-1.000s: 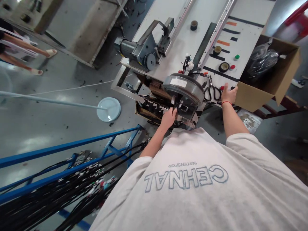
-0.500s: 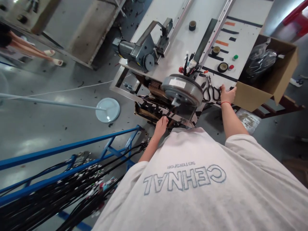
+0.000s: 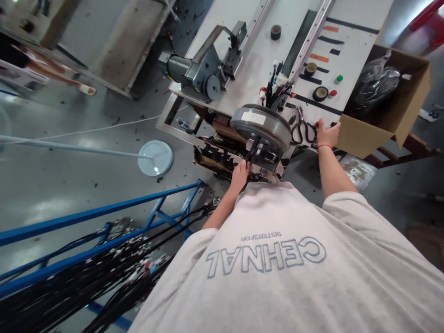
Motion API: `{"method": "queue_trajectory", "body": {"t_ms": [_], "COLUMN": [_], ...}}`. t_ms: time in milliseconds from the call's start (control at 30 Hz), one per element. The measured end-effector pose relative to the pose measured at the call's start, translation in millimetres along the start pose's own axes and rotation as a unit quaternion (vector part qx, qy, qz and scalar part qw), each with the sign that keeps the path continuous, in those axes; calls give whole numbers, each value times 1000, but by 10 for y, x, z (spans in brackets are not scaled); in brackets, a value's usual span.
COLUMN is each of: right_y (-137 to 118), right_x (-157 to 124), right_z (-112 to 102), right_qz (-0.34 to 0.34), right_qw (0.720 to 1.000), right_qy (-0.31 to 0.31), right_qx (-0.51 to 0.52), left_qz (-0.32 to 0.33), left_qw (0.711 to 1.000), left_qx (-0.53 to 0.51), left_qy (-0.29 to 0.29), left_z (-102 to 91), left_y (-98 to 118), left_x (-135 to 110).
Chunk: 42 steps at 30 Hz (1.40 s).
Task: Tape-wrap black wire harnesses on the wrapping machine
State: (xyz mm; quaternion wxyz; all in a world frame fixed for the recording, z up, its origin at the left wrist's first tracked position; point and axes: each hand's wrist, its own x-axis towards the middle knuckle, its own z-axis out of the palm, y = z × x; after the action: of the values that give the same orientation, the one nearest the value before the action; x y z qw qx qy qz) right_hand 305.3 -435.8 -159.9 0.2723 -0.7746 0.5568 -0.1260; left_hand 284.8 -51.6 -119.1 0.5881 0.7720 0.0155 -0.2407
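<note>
My left hand [image 3: 240, 175] is closed around a thin black cable [image 3: 255, 145] at the near end of the bench. That cable runs up to the front of a round grey drum-like machine [image 3: 262, 125], which has a white label on its rim. Behind the drum, a bundle of wires with white and red connectors [image 3: 279, 83] lies on the bench top. My right hand [image 3: 328, 133] rests at the bench's near right edge, fingers apart, beside a small red button [image 3: 317, 124]. Black-handled scissors [image 3: 303, 128] lie just left of it.
An open cardboard box [image 3: 367, 136] holding plastic-wrapped material stands right of the bench [image 3: 243, 88]. Tape rolls [image 3: 320, 94] lie on top, near a motor unit [image 3: 189, 74]. A blue rack [image 3: 104, 212] with hanging harnesses is at lower left. Another person's leg [image 3: 62, 76] shows far left.
My left hand has moved up and slightly right toward the drum, and the black cable now shows at its front. My right hand has stayed at the bench edge.
</note>
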Motion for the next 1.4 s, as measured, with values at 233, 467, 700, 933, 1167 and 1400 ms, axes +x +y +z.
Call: {"method": "queue_trajectory", "body": {"t_ms": [233, 467, 700, 933, 1167, 1400], "right_y": [3, -8, -34, -66, -41, -13], "right_x": [3, -7, -41, -45, -26, -3], "right_z": [-7, -29, -61, -86, -62, -32], "right_qz": [-12, -15, -11, -3, -12, -13], "right_qw": [1000, 1000, 1000, 1000, 1000, 1000], "right_qy": [-11, -13, -9, -12, -16, -6], "right_qx": [-10, -11, -8, -4, -13, -9], "left_qz": [-13, 41, 52, 44, -42, -64], "left_qw": [1000, 986, 980, 986, 973, 956], "left_qx": [0, 164, 193, 160, 222, 283], "left_qy": [-5, 3, -20, -37, -40, -43], "left_z": [-99, -111, -52, -9, -71, -478], "left_y": [78, 60, -73, -177, -444, -544], "left_x": [15, -7, -36, -75, -87, -513]}}
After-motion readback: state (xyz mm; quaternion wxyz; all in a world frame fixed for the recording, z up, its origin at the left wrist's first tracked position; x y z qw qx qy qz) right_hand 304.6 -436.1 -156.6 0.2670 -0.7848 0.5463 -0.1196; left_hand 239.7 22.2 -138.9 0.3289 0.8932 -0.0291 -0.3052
